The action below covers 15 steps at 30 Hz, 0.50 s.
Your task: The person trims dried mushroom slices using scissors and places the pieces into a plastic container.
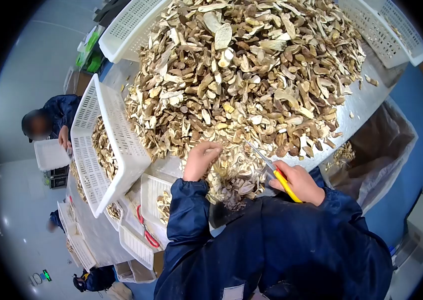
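A large heap of dried, sliced mushrooms (pixel 251 75) covers the metal table. At its near edge is my left hand (pixel 202 159), its fingers curled together over the pieces; whatever they may hold is too small to make out. My right hand (pixel 299 184) grips yellow-handled scissors (pixel 286 186), whose blades point up and left toward the heap. Between and below my hands lie paler slices, with a small clump of darker pieces (pixel 239 192) close to my body.
Left stands a white perforated basket (pixel 121 145) of mushrooms, near a small white tray (pixel 152 187) and red-handled scissors (pixel 144 225). More baskets (pixel 379 35) flank the heap. A lined bin (pixel 376 165) is at right. Several people work at the far left.
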Motion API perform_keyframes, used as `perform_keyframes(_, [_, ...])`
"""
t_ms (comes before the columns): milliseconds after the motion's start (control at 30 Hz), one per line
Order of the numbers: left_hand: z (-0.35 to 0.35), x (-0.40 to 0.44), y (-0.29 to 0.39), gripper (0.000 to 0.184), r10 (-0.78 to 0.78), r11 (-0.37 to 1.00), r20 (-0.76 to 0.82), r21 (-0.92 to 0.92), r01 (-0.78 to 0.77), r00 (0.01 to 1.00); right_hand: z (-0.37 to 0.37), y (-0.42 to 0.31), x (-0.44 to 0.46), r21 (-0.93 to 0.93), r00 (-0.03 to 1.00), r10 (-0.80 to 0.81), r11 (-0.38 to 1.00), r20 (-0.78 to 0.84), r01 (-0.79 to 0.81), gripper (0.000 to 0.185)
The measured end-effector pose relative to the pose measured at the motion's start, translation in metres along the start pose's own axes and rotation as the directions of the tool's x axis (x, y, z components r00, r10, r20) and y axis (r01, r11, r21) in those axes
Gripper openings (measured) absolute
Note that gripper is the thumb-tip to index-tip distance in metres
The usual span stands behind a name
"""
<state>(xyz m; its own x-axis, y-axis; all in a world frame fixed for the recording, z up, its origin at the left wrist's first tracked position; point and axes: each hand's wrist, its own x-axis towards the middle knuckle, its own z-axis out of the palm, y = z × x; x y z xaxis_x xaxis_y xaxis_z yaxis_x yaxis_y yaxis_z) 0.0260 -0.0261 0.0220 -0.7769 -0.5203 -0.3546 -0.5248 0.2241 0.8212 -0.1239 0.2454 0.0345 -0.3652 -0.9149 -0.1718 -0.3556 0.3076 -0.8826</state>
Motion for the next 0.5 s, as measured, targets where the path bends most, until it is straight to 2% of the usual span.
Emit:
perform_keyframes(100, [0.012,0.010,0.001,0.020,0.279,0.893,-0.138,0.400,-0.204,0.950,-0.002,0.002,0.000,0.001,1.000,0.028,1.000,0.008,-0.028,0.041])
perform_keyframes(133, [0.017,0.013,0.005,0.018,0.324,0.858,-0.138,0.461,-0.228,0.936,-0.002,0.001,0.001,0.005,1.000,0.020,1.000,0.005,-0.020,0.041])
perform_keyframes(267, [0.025,0.025,0.005,0.017,0.417,0.687,-0.006,0.658,-0.310,0.909,-0.001,0.002,-0.001,0.008,1.000,-0.003,1.000,-0.031,0.003,0.041])
perform_keyframes(367, [0.023,0.031,0.003,0.018,0.379,0.660,0.011,0.698,-0.279,0.925,-0.001,0.003,-0.003,0.004,0.999,0.007,1.000,-0.039,-0.007,0.040])
perform_keyframes(400, [0.019,0.035,0.005,0.017,0.462,0.680,-0.003,0.643,-0.352,0.887,-0.002,0.002,-0.003,0.005,0.999,0.013,1.000,-0.038,-0.013,0.040])
perform_keyframes(433, [0.014,0.032,0.006,0.017,0.258,0.910,-0.051,0.349,-0.225,0.965,-0.002,0.002,-0.002,0.005,0.999,0.015,1.000,-0.041,-0.014,0.040])
perform_keyframes(467, [0.008,0.027,0.008,0.017,0.040,0.999,-0.021,0.015,-0.040,0.999,-0.003,0.002,-0.002,0.006,0.999,0.017,1.000,-0.046,-0.017,0.040])
perform_keyframes(500, [0.005,0.020,0.014,0.018,-0.160,0.935,0.081,-0.308,0.177,0.984,-0.003,0.002,-0.002,0.006,0.999,0.020,1.000,-0.049,-0.020,0.039])
